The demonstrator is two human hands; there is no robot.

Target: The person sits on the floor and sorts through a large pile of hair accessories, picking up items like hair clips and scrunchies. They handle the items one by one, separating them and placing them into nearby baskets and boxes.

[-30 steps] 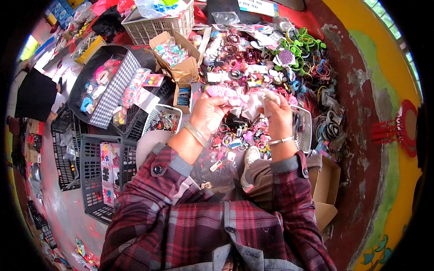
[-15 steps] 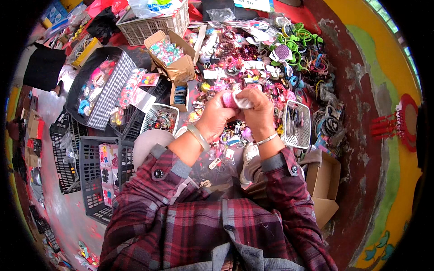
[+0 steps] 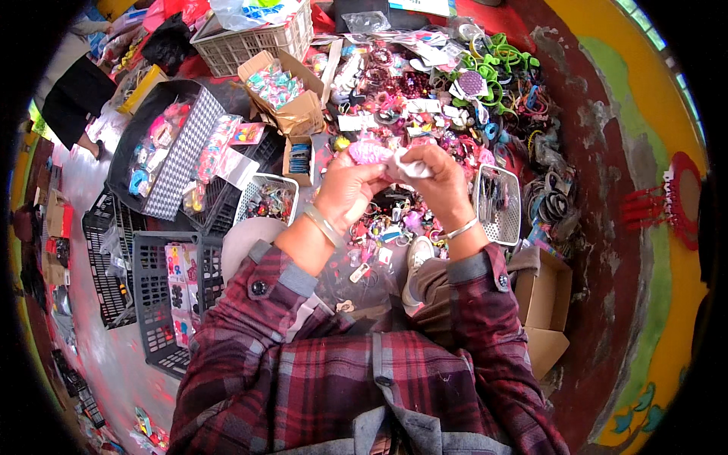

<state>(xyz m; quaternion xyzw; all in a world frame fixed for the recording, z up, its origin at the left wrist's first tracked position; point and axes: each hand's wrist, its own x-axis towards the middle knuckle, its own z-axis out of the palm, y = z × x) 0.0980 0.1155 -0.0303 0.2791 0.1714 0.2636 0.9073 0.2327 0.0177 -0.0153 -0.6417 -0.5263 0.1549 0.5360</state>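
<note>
Over the pile of hair accessories [image 3: 390,227] my two hands meet. My left hand [image 3: 343,191] is closed, pinching a pink, textured piece [image 3: 369,152] that looks like a hair accessory; its exact kind is unclear. Between the thumb and fingers of my right hand [image 3: 446,188] is a crumpled white cloth [image 3: 413,169], close against the pink piece. Part of both items is hidden by the fingers. Beneath and beyond my hands lie hair ties, clips and headbands in many colours.
White baskets [image 3: 497,206] flank the pile. On the left stand a grey crate [image 3: 152,303], a small box [image 3: 299,173] and an open carton [image 3: 299,114]. An empty carton [image 3: 544,334] sits by my right leg. A person in a black skirt [image 3: 76,98] is at far left.
My hands have moved slightly apart, and more of the pink piece shows above my left fingers. The white cloth is still in my right hand. At far left the person's legs have moved.
</note>
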